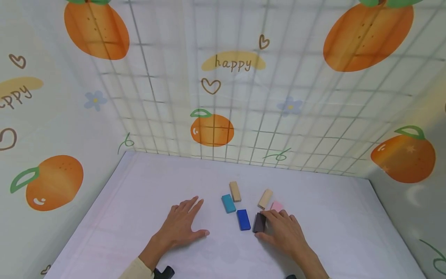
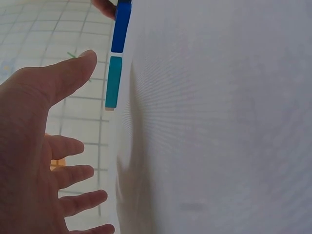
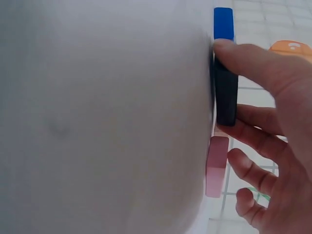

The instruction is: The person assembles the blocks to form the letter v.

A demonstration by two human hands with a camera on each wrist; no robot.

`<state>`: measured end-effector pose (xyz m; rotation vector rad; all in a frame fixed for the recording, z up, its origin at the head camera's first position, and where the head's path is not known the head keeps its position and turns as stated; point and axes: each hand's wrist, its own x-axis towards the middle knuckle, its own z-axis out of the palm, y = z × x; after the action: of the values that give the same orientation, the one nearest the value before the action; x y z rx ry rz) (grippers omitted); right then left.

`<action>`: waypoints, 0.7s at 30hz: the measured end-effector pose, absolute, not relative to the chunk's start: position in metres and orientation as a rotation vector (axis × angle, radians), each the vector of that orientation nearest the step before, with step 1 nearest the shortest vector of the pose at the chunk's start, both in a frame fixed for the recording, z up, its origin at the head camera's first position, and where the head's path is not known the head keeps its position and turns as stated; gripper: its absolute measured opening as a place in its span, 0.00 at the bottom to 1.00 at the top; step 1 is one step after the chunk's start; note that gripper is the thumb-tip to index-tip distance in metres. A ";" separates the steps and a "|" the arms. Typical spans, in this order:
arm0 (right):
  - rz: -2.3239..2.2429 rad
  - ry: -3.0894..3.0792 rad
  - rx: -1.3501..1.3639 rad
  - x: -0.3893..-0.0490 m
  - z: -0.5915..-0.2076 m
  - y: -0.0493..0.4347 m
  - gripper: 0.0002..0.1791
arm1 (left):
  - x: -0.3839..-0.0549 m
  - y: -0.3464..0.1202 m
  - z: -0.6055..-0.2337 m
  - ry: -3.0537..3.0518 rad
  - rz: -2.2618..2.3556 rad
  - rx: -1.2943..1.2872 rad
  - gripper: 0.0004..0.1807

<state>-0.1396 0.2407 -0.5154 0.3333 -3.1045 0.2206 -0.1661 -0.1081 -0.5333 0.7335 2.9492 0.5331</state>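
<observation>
My right hand (image 1: 285,233) pinches a dark, nearly black block (image 1: 259,223) at its two ends, thumb at the near end and fingers at the far end. In the right wrist view this dark block (image 3: 226,95) lies along the white surface. Left of it is a blue block (image 1: 243,220), and a teal block (image 1: 228,204) lies farther left. A pink block (image 1: 277,206) sits just beyond my right fingers, partly hidden by them. Over to the left, my left hand (image 1: 180,225) holds nothing, its fingers spread and thumb pointing toward the blocks.
Two pale wooden blocks lie farther back, one wooden block (image 1: 235,192) behind the teal one, another wooden block (image 1: 265,198) near the pink one. A white-covered table (image 1: 139,186) meets a fabric wall (image 1: 167,77) printed with oranges at the back; similar walls rise at both sides.
</observation>
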 end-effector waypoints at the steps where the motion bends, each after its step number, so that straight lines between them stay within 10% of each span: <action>1: 0.225 -3.105 0.333 -0.139 -0.515 0.241 0.41 | -0.166 -0.108 -0.533 2.950 0.537 0.735 0.53; 21: 0.281 -3.144 0.345 -0.135 -0.508 0.239 0.42 | -0.165 -0.109 -0.533 2.951 0.544 0.727 0.53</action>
<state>-0.1352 0.2394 -0.5076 0.3449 -3.1437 0.2812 -0.1654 -0.1090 -0.5326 0.7274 2.9507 0.5441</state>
